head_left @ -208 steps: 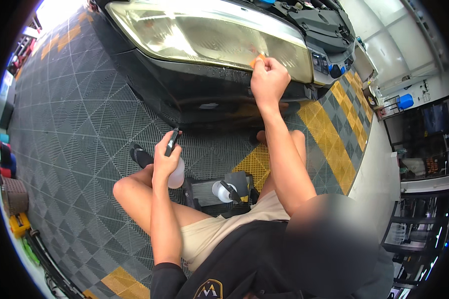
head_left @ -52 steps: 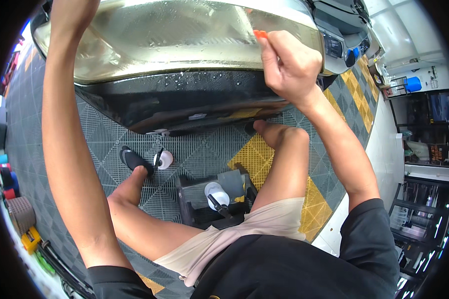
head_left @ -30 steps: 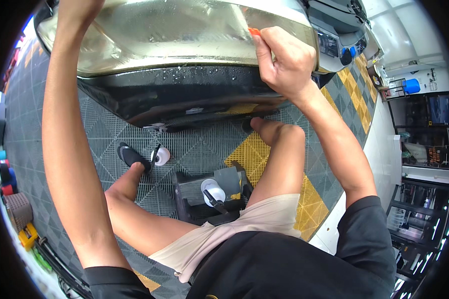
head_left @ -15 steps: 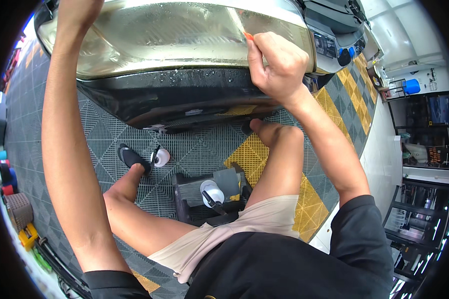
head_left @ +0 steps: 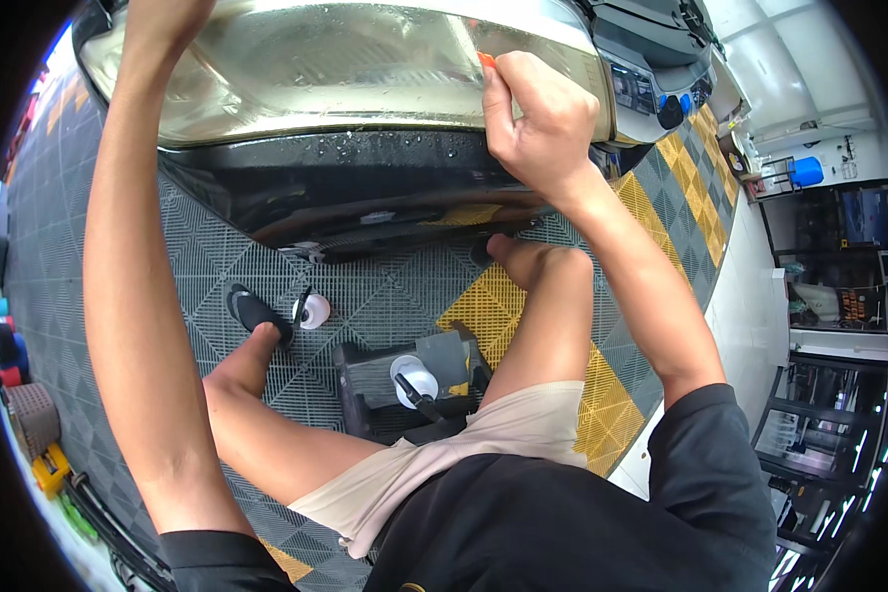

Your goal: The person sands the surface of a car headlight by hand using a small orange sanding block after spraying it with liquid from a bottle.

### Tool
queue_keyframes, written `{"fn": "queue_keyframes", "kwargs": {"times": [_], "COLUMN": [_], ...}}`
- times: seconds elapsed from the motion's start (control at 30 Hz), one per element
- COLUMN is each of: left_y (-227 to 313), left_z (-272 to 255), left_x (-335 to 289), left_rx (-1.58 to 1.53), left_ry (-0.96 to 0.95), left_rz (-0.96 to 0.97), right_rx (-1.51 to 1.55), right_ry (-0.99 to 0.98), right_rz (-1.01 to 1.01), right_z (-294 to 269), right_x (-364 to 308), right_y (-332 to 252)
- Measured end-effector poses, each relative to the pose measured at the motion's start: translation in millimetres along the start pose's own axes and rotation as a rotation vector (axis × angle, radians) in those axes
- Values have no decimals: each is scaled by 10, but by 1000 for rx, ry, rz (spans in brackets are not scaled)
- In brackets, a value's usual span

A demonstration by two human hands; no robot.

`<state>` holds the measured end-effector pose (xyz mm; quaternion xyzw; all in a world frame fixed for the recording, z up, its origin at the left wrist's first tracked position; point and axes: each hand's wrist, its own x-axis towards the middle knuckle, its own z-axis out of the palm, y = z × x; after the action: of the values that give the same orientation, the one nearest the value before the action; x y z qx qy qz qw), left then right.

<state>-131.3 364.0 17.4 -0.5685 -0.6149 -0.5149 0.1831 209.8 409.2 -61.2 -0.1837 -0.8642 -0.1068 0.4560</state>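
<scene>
A large, yellowed car headlight (head_left: 345, 74) with water drops on its lens fills the top of the view. My right hand (head_left: 546, 113) is closed in front of its right part, gripping a small orange tool (head_left: 486, 60) whose end shows past the thumb and forefinger. Most of that tool is hidden by the fingers, so its kind is unclear. At the upper left, my left hand (head_left: 171, 18) reaches over the headlight's left end; the picture's edge cuts off its fingers.
Under the headlight runs the wet black bumper (head_left: 335, 187). Between my legs a white spray bottle (head_left: 411, 380) stands on a low dark stool (head_left: 365, 380). Another pale bottle (head_left: 312, 312) stands on the grey and yellow tiled floor by my left foot. Shelves (head_left: 829, 414) line the right.
My right hand and the orange tool have shifted slightly up along the lens. The whole view has moved a little; my left arm stays nearly in place.
</scene>
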Motion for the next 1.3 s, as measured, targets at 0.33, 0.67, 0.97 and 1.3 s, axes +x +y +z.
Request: {"fn": "queue_keyframes", "kwargs": {"times": [0.33, 0.67, 0.97, 1.3], "left_y": [99, -1, 7, 9], "left_z": [55, 30, -1, -13], "left_x": [-56, -14, -26, -18], "left_rx": [-20, 38, 29, -67], "left_ry": [17, -2, -13, -35], "left_rz": [-25, -7, -16, -29], "right_rx": [-31, -15, 85, 8], "right_ry": [-127, 5, 66, 255], "right_rz": [-114, 44, 254, 481], "right_z": [-81, -44, 16, 272], "right_x": [-34, -4, -42, -171], "right_y": [82, 128, -146, -456]}}
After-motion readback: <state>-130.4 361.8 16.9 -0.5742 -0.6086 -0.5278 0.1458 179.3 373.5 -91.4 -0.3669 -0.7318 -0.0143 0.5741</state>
